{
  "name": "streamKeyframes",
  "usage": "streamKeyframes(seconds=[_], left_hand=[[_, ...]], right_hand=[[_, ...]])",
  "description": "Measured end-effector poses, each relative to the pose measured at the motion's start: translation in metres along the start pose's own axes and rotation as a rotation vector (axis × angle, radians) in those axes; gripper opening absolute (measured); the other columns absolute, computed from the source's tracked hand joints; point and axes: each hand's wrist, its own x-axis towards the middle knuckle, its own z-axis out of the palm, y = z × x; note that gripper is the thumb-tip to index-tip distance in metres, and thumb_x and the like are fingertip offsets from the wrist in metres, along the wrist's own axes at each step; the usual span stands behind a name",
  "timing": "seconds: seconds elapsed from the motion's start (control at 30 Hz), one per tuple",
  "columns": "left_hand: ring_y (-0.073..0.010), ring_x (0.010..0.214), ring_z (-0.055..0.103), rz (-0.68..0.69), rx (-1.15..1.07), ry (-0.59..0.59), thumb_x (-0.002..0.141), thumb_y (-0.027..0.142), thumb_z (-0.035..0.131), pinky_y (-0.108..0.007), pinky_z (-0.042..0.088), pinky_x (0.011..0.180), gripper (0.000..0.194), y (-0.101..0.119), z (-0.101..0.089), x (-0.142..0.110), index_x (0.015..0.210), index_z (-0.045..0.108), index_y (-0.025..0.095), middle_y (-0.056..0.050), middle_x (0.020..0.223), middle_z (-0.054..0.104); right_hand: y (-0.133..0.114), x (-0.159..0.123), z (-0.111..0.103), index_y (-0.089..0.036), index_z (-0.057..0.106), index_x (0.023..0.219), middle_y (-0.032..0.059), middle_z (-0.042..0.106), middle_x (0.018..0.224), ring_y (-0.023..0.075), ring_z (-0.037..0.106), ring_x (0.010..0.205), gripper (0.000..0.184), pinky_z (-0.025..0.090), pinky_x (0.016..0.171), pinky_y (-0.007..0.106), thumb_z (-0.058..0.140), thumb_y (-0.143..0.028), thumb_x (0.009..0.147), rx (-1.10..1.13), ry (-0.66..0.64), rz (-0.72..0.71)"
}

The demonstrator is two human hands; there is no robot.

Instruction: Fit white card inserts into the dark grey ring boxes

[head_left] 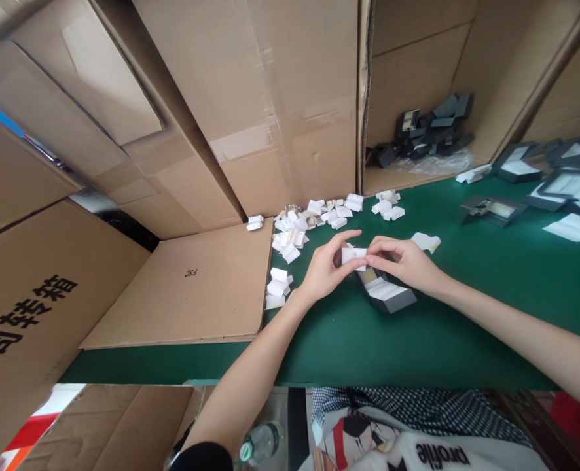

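Between my two hands, just above the green table, is a small folded white card (353,256) with faint print. My left hand (325,267) pinches its left side, thumb along the lower edge and index finger stretched out above. My right hand (404,261) grips the card's right end with thumb and fingers. Right below the hands lies an open dark grey box (392,299) with a white lining, its far part partly hidden by the right hand. A loose white paper piece (426,243) rests behind my right wrist.
Folded white card pieces (290,235) lie heaped at the table's back. A flat cardboard sheet (186,288) covers the left side. Several open dark boxes (518,163) stand at the right. More dark boxes (437,127) fill a cardboard carton (417,46) at the back. A plastic bottle (263,441) is below the edge.
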Motion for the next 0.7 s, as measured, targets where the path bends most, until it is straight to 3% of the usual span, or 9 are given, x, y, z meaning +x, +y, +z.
streamKeyframes(seconds=[0.17, 0.23, 0.4, 0.53, 0.7], left_hand=[[-0.0143, 0.072, 0.052, -0.04, -0.086, -0.117, 0.069, 0.04, 0.074, -0.027, 0.044, 0.063, 0.088, -0.002, 0.006, -0.002, 0.14, 0.024, 0.026, -0.004, 0.093, 0.054], [-0.0138, 0.072, 0.052, -0.078, -0.102, -0.181, 0.068, 0.038, 0.076, -0.027, 0.045, 0.062, 0.093, -0.006, 0.009, -0.003, 0.142, 0.021, 0.025, -0.005, 0.094, 0.054], [-0.0109, 0.068, 0.054, -0.185, -0.172, -0.222, 0.075, 0.039, 0.068, -0.025, 0.046, 0.061, 0.067, -0.017, 0.009, -0.001, 0.132, 0.037, 0.022, -0.006, 0.094, 0.058], [-0.0105, 0.067, 0.056, -0.236, -0.272, -0.226, 0.078, 0.042, 0.064, -0.024, 0.048, 0.058, 0.043, -0.023, 0.007, 0.001, 0.112, 0.055, 0.016, -0.008, 0.094, 0.061], [-0.0104, 0.066, 0.056, -0.238, -0.369, -0.217, 0.079, 0.041, 0.063, -0.023, 0.049, 0.057, 0.039, -0.028, 0.008, 0.003, 0.107, 0.059, 0.014, -0.006, 0.084, 0.062]], right_hand=[[-0.001, 0.0, 0.003, -0.021, 0.061, 0.075, 0.001, 0.055, 0.075, 0.0154, 0.053, 0.07, 0.022, 0.044, 0.065, 0.031, 0.059, -0.042, 0.081, 0.069, 0.04, 0.027], [-0.003, 0.001, 0.001, -0.021, 0.06, 0.075, 0.0005, 0.057, 0.075, 0.0156, 0.055, 0.07, 0.022, 0.046, 0.068, 0.031, 0.06, -0.043, 0.079, 0.132, 0.106, 0.057], [-0.007, 0.003, -0.01, -0.02, 0.06, 0.074, 0.0006, 0.063, 0.068, 0.0159, 0.06, 0.066, 0.024, 0.05, 0.068, 0.032, 0.065, -0.043, 0.075, 0.178, 0.274, 0.114], [-0.007, 0.002, -0.019, -0.021, 0.062, 0.078, 0.0015, 0.066, 0.071, 0.0163, 0.062, 0.064, 0.022, 0.051, 0.067, 0.033, 0.065, -0.042, 0.075, 0.113, 0.226, 0.1], [-0.011, 0.0, -0.024, -0.021, 0.065, 0.084, 0.0037, 0.068, 0.082, 0.0182, 0.062, 0.074, 0.019, 0.05, 0.067, 0.032, 0.061, -0.039, 0.079, -0.108, 0.136, -0.012]])
